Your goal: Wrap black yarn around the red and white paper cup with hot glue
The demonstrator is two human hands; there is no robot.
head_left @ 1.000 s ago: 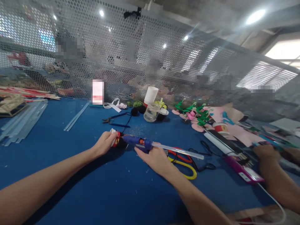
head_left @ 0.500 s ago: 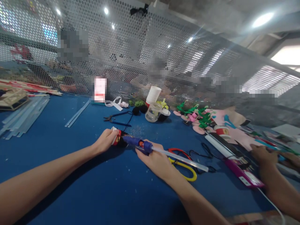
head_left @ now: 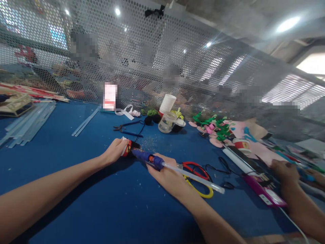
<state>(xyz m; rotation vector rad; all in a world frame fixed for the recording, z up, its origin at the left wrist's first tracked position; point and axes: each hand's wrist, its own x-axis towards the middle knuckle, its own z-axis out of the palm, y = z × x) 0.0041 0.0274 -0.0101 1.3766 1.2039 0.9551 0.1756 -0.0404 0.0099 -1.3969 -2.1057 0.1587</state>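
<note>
Here the right hand (head_left: 169,173) is clenched round the handle of a blue glue gun (head_left: 147,157), whose nozzle points away to the left while a clear glue stick (head_left: 193,176) juts out of its back, running past the wrist toward the right edge of the table (head_left: 76,189). The gun lies across the top of the fingers, its orange band just showing above the knuckles. At the nozzle tip sits a small red, black and white piece (head_left: 128,149), and the left hand (head_left: 114,152) is closed on it, thumb and fingers pinching it from the left side, so the piece rests between the two hands and touches the gun's tip. All this is about the middle of the blue table, a little toward the near edge.

Just behind the right hand lie red-handled scissors (head_left: 196,167) and yellow-handled scissors (head_left: 203,191), partly under the glue stick. Farther back, toward the far edge by the perforated screen (head_left: 152,61), stand a white paper cup (head_left: 167,103) and a clear plastic cup (head_left: 166,122), with dark pliers (head_left: 127,128) to their left. Spare glue sticks (head_left: 27,122) lie in a bundle at the left edge. At the right edge another person's hand (head_left: 285,171) rests beside a magenta tool (head_left: 264,193) and a heap of pink and green felt pieces (head_left: 220,128).
</note>
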